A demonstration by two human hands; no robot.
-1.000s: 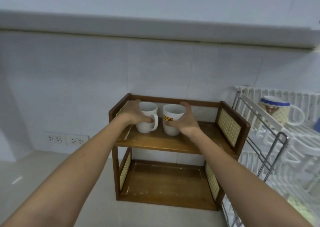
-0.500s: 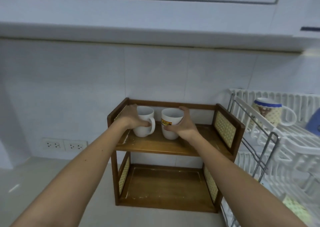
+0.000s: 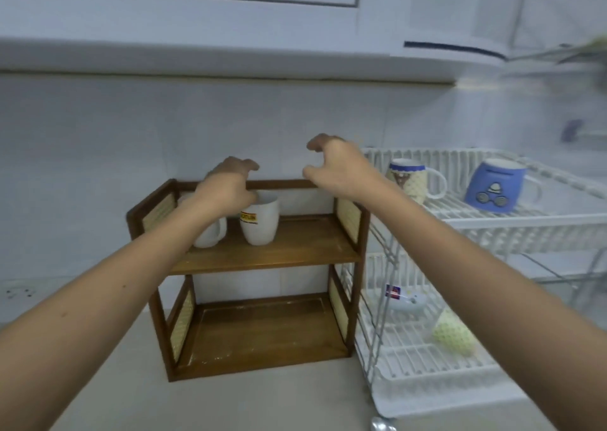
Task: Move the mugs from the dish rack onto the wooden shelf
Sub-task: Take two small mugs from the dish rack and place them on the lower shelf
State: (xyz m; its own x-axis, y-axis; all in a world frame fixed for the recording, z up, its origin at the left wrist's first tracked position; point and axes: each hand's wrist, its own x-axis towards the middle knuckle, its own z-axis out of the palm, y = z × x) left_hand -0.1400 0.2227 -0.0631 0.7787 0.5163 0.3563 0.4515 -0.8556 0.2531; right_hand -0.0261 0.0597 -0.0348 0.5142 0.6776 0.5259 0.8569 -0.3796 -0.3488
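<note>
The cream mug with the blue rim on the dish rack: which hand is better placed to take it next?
The right hand: open, empty, beside the cream mug on the dish rack. The left hand hovers over the shelf's white mugs.

A home kitchen: tiled wall, white dish rack [image 3: 512,230] (mugs drying), wooden shelf [image 3: 262,256] on the counter.

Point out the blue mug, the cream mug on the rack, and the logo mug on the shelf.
blue mug [image 3: 494,189]: head view, its front side.
cream mug [image 3: 409,181]: head view, its body.
logo mug [image 3: 261,223]: head view, its side.
</note>
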